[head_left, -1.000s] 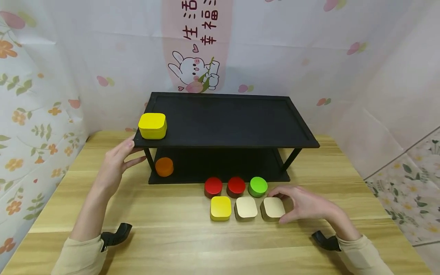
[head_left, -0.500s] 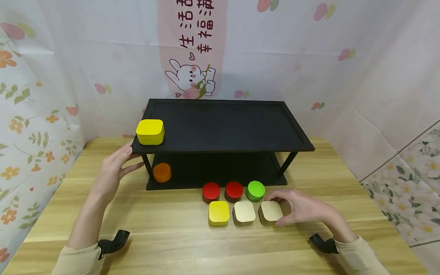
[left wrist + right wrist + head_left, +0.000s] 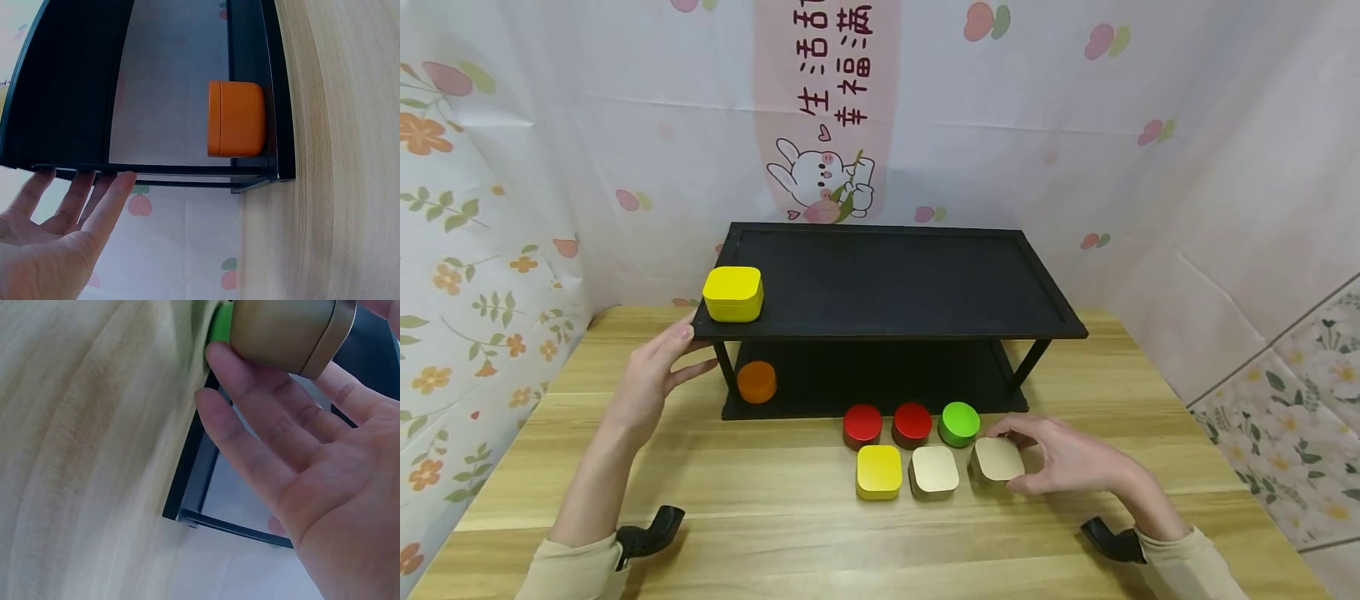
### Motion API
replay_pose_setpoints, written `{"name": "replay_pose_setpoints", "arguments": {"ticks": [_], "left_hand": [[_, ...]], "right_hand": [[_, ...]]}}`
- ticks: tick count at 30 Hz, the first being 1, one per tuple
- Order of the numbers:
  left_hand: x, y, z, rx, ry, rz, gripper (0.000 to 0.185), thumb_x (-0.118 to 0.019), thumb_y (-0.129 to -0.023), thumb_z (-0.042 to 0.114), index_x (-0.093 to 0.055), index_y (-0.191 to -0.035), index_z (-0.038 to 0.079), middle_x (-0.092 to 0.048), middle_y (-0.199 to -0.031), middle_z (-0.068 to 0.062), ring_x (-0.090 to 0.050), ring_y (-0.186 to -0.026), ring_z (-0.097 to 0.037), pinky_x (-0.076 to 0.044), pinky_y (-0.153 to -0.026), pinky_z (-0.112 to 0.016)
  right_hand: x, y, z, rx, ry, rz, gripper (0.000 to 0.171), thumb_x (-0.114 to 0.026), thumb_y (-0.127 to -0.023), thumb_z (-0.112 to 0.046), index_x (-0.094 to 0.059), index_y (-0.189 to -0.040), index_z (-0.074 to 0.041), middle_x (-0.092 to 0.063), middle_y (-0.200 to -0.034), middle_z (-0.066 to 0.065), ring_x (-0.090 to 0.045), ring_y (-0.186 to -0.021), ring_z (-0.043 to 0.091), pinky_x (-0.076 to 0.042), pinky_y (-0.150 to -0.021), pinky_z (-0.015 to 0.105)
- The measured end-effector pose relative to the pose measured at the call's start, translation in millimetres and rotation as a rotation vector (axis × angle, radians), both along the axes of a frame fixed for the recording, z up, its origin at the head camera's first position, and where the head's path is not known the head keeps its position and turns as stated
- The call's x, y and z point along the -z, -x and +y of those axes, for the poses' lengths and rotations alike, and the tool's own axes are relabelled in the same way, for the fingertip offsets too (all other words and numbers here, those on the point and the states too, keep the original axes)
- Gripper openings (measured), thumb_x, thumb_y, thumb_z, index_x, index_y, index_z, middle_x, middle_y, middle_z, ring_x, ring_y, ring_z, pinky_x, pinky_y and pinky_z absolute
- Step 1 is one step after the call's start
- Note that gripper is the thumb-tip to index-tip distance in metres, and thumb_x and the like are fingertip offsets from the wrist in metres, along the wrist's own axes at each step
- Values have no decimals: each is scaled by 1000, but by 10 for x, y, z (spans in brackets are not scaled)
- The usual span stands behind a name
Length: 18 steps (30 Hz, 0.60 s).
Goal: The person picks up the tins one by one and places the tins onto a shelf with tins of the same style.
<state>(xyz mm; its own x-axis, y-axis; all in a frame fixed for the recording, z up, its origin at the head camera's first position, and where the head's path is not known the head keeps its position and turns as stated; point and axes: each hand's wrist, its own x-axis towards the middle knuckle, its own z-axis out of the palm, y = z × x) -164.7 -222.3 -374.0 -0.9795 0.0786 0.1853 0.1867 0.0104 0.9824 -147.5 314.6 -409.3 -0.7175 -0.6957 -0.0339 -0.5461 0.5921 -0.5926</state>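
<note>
My right hand [image 3: 1063,457] pinches a beige square box [image 3: 997,459] between thumb and fingers, at the right end of the front row. In the right wrist view the box [image 3: 284,334] shows rounded corners and a lid seam. At the left, the fingertips of my left hand [image 3: 651,375] touch the side edge of the upper tier of a black two-tier shelf [image 3: 887,283]; the left wrist view has these fingers fairly straight. A yellow box [image 3: 733,294] sits on the upper tier's front left corner. Below it, an orange round box [image 3: 756,382] stands on the lower tier.
Two red round boxes, one nearer the left [image 3: 862,427] and one beside it [image 3: 912,426], plus a green round box [image 3: 958,424], line up before the shelf. In front of them are a yellow square box [image 3: 878,472] and a cream one [image 3: 933,472]. Patterned cloth [image 3: 1000,158] hangs behind.
The beige box has shifted slightly right, away from the cream box, and looks a little more tilted, with my right hand holding it. My left hand stays at the shelf. The head view shifts slightly.
</note>
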Motion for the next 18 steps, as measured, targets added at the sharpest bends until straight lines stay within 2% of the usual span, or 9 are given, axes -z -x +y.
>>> {"name": "replay_pose_setpoints", "arguments": {"ticks": [11,18], "left_hand": [[5,-11,-10,9,3,18,50,-47,-110,34,-50,-153,9,-58,-136,19,-63,-115,-2,-62,-90,-19],[11,-13,-8,20,-21,22,48,-47,-110,33,-51,-152,10,-59,-136,19,-64,-114,1,-62,-91,-20]], "right_hand": [[-77,-13,-18,2,29,112,55,-86,-81,-20,-61,-130,-27,-66,-124,-10,-63,-104,2,-60,-89,26],[-148,-30,-31,36,19,115,56,-86,-82,-21,-61,-131,-30,-66,-123,-12,-63,-103,2,-60,-88,28]]}}
